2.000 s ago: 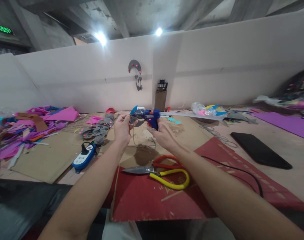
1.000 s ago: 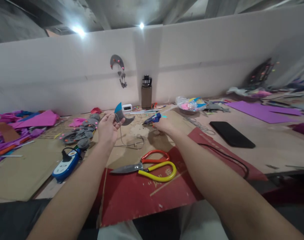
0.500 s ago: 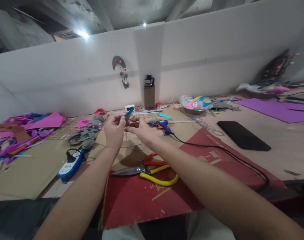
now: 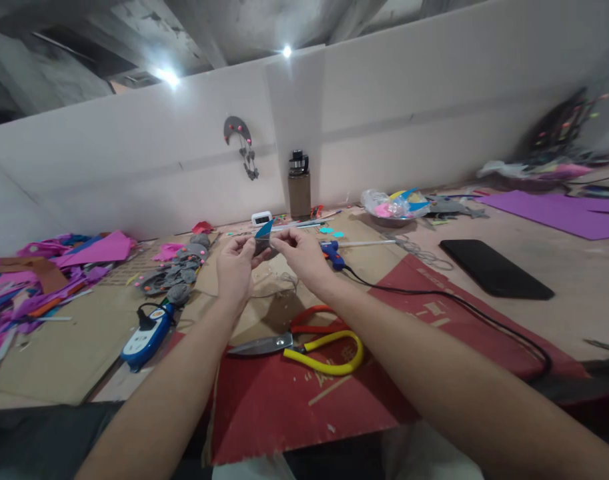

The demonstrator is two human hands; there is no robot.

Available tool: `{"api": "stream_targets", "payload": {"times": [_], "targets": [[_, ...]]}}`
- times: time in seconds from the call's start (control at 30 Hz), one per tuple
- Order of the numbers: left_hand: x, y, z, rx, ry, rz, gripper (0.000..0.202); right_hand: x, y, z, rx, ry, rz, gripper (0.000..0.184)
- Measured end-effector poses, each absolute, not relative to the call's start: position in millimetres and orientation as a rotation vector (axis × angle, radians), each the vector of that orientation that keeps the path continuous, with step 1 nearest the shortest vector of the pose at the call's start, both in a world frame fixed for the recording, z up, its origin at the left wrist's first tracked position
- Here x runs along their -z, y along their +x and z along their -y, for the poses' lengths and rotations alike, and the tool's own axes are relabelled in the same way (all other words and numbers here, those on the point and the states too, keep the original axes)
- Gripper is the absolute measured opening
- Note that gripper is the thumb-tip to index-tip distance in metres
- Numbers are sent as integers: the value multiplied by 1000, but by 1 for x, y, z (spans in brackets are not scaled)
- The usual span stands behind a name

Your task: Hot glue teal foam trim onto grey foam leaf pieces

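Above the cardboard, my left hand (image 4: pixel 237 265) pinches a small piece with a pointed blue felt tip (image 4: pixel 265 229) and a grey part (image 4: pixel 262 246). My right hand (image 4: pixel 300 256) closes its thumb and fingers at the right edge of the same grey part. Its exact shape is partly hidden by the fingers. Loose grey string (image 4: pixel 284 280) lies just below the hands. A blue glue gun (image 4: pixel 333 255) rests beyond my right wrist, partly covered. Nearer to me, scissors (image 4: pixel 297 343) with one red and one yellow handle lie on the red cardboard (image 4: pixel 264 413).
Felt scraps (image 4: pixel 44 273), grey felt shapes (image 4: pixel 184 267) and a power strip (image 4: pixel 149 337) lie on the left. At the back stand a bottle (image 4: pixel 299 193) and a bowl (image 4: pixel 384 219) of scraps. A phone (image 4: pixel 495 268) and purple sheets (image 4: pixel 549 213) are on the right.
The right hand has shifted slightly right and turned, now covering more of the glue gun. More of the grey part shows between the hands. The whole view has shifted slightly.
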State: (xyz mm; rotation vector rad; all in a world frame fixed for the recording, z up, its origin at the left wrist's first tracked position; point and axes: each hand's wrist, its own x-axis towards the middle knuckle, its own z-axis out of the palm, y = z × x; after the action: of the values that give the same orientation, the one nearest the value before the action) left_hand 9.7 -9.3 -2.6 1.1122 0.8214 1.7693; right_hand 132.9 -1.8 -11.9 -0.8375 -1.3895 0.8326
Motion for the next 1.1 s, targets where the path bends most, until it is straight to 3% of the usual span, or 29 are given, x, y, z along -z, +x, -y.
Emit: {"api": "stream_targets", "payload": {"times": [0.3,1.1], "targets": [[1,13,14,-1683,1132,-834,22,10,140,0,-543,-877,1424,9],[-3,13,18,-1544,1105,-807,11,12,141,-6,-705,-831,1364,11]]}}
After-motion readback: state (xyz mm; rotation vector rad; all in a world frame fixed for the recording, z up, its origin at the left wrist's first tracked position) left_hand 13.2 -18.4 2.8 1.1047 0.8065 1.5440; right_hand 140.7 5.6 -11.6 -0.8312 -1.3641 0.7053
